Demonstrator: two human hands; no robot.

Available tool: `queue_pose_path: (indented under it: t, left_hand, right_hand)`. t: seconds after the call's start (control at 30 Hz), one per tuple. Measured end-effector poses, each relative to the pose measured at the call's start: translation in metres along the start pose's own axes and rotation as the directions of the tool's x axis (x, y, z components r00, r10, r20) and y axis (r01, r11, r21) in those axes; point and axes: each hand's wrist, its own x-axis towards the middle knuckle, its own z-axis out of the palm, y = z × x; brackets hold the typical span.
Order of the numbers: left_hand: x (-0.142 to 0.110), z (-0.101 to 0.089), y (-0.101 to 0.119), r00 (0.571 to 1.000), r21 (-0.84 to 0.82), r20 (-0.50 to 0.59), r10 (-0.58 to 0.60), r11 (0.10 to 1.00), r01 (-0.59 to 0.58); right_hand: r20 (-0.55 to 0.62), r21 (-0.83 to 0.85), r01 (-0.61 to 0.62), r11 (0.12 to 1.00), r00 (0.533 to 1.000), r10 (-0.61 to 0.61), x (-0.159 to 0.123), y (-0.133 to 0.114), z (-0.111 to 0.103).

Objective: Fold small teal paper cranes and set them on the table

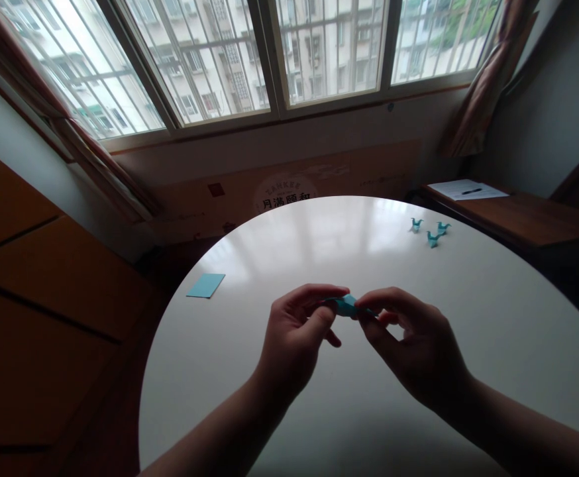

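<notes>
Between my two hands, above the white round table, is a small folded piece of blue origami paper. My left hand pinches its left end between thumb and fingers, and the fingertips cover part of it. The other end is pinched by the thumb and index finger of my right hand. Three small folded blue paper birds stand on the far right of the table. A square stack of blue paper lies flat near the left edge.
Beyond the table at the right is a brown wooden desk with a white sheet and a dark pen on it. Orange-brown cabinets stand at the left. A barred window with curtains is ahead.
</notes>
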Motion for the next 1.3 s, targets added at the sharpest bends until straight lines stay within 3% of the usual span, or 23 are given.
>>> queue_pose_path:
  t: [0.17, 0.33, 0.47, 0.7, 0.97, 1.17, 1.3]
  left_hand:
    - [-0.0015, -0.0018, -0.0002, 1.0, -0.056, -0.008, 0.015, 0.998, -0.015]
    - [-0.0018, -0.0018, -0.0003, 0.997, -0.011, 0.04, 0.063, 0.998, -0.063]
    - [0.0001, -0.0021, -0.0002, 0.998, 0.025, 0.053, 0.029, 0.999, -0.03]
    - [0.0012, -0.0032, -0.0033, 1.0, -0.068, 0.016, -0.023, 0.997, 0.024]
    - [-0.0033, 0.0017, -0.0036, 0.998, 0.049, 0.027, 0.049, 0.998, -0.051]
    - [-0.0027, -0.0012, -0.0002, 0.99, 0.101, 0.127, -0.061, 0.994, 0.048]
    - [-0.0036, -0.0007, 0.0006, 0.993, 0.153, 0.118, -0.018, 0.988, -0.001]
  right_hand:
    - [-0.008, -0.001, 0.008, 1.0, 1.0, -0.008, 0.0003, 0.0008, 0.0001]
    - [-0.027, 0.011, -0.007, 1.0, 1.0, 0.007, 0.0006, 0.0004, -0.0003]
    - [-0.017, 0.054, -0.028, 0.998, 0.999, 0.029, 0.0002, -0.0003, -0.0018]
    - [-0.013, 0.022, -0.024, 0.999, 1.0, 0.024, -0.001, -0.0015, -0.0013]
    - [0.034, 0.053, -0.075, 0.996, 0.997, 0.073, -0.004, 0.0021, 0.0031]
    - [0.047, 0.121, -0.111, 0.986, 0.993, 0.106, -0.0053, 0.0026, 0.0036]
    - [0.068, 0.152, -0.114, 0.982, 0.992, 0.105, -0.0047, 0.0015, 0.0041]
